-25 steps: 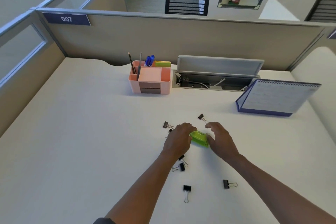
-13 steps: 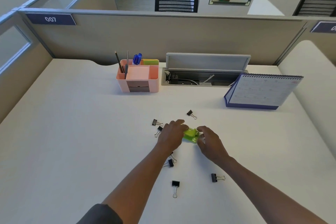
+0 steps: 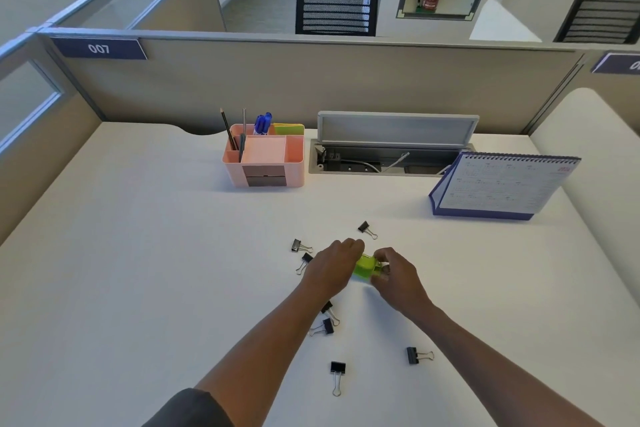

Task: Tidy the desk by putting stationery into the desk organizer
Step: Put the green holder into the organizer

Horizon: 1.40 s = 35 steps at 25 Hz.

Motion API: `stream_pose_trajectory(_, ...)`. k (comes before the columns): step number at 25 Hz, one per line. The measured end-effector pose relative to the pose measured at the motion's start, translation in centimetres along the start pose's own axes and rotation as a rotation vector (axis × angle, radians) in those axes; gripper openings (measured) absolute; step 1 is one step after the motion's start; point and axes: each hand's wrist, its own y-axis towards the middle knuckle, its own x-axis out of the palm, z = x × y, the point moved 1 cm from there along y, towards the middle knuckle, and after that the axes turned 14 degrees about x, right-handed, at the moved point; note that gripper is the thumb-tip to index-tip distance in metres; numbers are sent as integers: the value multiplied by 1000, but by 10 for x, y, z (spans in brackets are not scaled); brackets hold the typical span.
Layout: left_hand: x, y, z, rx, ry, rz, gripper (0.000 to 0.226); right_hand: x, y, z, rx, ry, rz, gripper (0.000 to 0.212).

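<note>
The right hand [image 3: 394, 274] has shifted to pinch the green box [image 3: 365, 265]; the left hand [image 3: 332, 267] grips it, likely steadying it for opening.

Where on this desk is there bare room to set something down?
Bare: the left side of the desk, left of the pink organizer, and the strip between organizer and binder clips. Crowded: around both hands, where clips lie scattered.

A small translucent green plastic box [image 3: 365, 265] lay mid-desk; black metal binder clips [image 3: 337, 368] lay scattered around it; a pink plastic desk organizer [image 3: 265, 163] stood behind.
</note>
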Motion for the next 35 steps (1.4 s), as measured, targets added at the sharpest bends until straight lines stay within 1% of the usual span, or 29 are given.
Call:
stream_pose_trajectory(3, -2, 5, -1, 9, 17, 39, 29, 2, 2, -1, -65, -82, 43, 41)
stream_pose_trajectory(6, 5, 7, -4, 16, 12, 24, 26, 5, 1, -4, -87, -158, 96, 38)
stream_pose_trajectory(9, 11, 8, -12, 64, -12, 16, 14, 7, 2, -5, -98, -194, 109, 35)
stream_pose_trajectory(10, 12, 8, -14, 86, -24, 10, 14, 7, 2, -5, -95, -200, 113, 34)
stream_pose_trajectory(13, 12, 9, -20, 129, -59, -6, 24, 6, 5, -6, -92, -201, 123, 31)
stream_pose_trajectory(16, 9, 11, -19, 128, -13, -41, 23, 7, 3, -8, -80, -210, 122, 30)
stream_pose_trajectory(18, 3, 13, -17, 100, 22, -38, 28, 8, 2, -13, -81, -211, 148, 30)
stream_pose_trajectory(20, -3, 14, -19, 70, 29, 14, 29, 5, 3, -25, -101, -182, 190, 31)
stream_pose_trajectory(22, -7, 13, -24, 43, 19, 99, 26, -2, 5, -43, -97, -62, 220, 32)
stream_pose_trajectory(25, -15, 13, -37, -3, 21, 249, 26, -15, 14, -73, 30, 241, 219, 35)
stream_pose_trajectory(27, -25, 14, -47, -51, 24, 345, 27, -22, 24, -93, 119, 408, 169, 30)
stream_pose_trajectory(28, -31, 15, -53, -78, 10, 381, 27, -24, 30, -104, 140, 451, 138, 27)
stream_pose_trajectory(31, -51, 16, -69, -121, -39, 460, 27, -28, 44, -144, 127, 456, 47, 30)
stream_pose_trajectory(35, -77, 14, -97, -160, -44, 554, 26, -29, 59, -197, 21, 336, 67, 31)
